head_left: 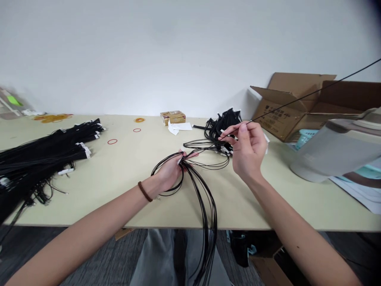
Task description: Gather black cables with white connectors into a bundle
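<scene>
Thin, looped black cables [205,222], held in half-curled left hand [171,172]; straight black strand [309,95], pinched by right hand [248,149]; smooth cream table [113,171]; plain pale wall [149,51].

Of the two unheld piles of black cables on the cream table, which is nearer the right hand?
The compact pile of black cables, just beyond the right hand; the long pile of black cables lies far to the left.

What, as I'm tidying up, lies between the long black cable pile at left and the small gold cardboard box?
The head view shows a round yellow rubbery-looking coil and two thin red rubbery-looking rings.
</scene>
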A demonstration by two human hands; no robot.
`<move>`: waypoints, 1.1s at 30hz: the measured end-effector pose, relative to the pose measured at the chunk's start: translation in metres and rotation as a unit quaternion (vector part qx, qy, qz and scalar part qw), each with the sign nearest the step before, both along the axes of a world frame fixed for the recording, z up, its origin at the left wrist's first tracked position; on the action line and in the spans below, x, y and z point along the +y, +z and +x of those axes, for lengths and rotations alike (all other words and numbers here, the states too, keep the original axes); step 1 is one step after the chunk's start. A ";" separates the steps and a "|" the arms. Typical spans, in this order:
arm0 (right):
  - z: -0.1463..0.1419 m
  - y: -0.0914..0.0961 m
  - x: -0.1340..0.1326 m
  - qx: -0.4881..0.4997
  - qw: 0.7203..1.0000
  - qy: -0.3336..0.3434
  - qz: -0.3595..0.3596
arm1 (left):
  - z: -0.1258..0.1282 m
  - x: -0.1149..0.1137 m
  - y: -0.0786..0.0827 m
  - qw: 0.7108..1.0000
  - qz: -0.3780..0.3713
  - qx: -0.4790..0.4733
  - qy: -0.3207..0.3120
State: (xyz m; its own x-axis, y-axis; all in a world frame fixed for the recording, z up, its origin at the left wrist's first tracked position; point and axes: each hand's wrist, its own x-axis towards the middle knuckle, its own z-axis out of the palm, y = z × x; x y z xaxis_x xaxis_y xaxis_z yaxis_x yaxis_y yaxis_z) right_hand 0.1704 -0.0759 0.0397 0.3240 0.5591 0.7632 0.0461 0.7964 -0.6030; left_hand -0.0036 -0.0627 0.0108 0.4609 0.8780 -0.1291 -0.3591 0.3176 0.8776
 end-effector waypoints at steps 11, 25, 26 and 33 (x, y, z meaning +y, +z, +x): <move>0.017 0.014 0.002 0.136 0.990 -0.045 0.016 | 0.000 0.003 -0.004 0.998 -0.039 -0.047 -0.019; -0.003 -0.011 -0.008 -0.362 0.852 -0.311 0.215 | 0.004 0.003 -0.005 0.996 -0.005 -0.082 0.017; -0.006 -0.014 -0.008 -0.383 0.847 -0.299 0.215 | 0.005 0.003 -0.005 0.996 -0.004 -0.081 0.024; -0.018 -0.027 -0.010 -0.449 0.821 -0.285 0.207 | 0.006 0.000 0.002 0.996 0.015 -0.058 0.066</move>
State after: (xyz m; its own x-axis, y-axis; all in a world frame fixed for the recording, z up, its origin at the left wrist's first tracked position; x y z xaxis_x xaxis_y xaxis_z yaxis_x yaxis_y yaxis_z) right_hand 0.1522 -0.0854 0.0129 -0.3552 0.1441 0.9236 0.7605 0.6191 0.1959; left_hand 0.0028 -0.0629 0.0127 0.3511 0.9348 -0.0535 -0.4964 0.2343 0.8359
